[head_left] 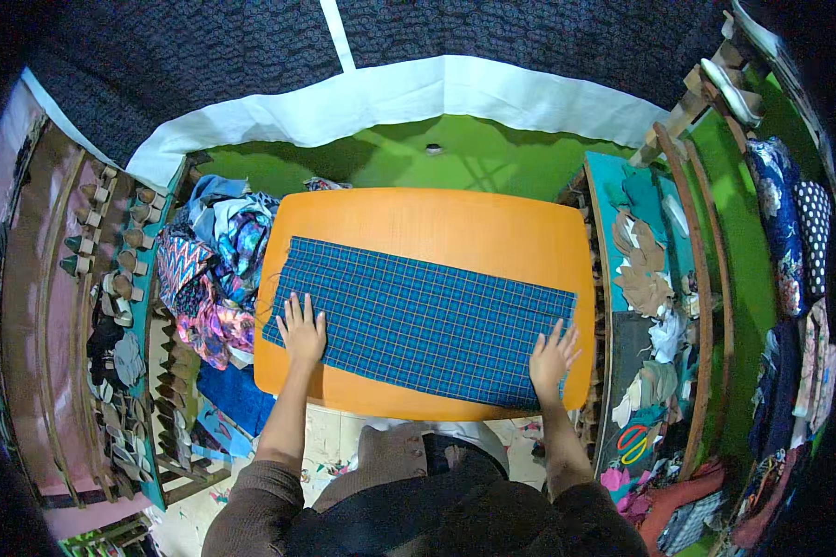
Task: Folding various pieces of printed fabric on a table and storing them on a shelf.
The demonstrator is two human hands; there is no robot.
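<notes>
A blue-green plaid cloth [427, 320] lies spread slantwise over an orange table [437, 218], its left end farther from me than its right. My left hand [302, 332] rests on the cloth near its left end, palm down with the fingers spread. At the right end my right hand [553, 360] is open too, fingers apart, over the cloth's edge. Neither hand grips the fabric. Loose threads fray from the cloth's left edge, and faint creases run along it.
Left of the table is a heap of colourful fabrics [218, 269]. Racks with wooden shoe lasts [125, 251] stand farther left. On the right, a teal bench [613, 223] bears brown cut pieces [643, 265] and scissors with red and yellow-green handles [633, 444]. Folded cloths [778, 223] lie beyond.
</notes>
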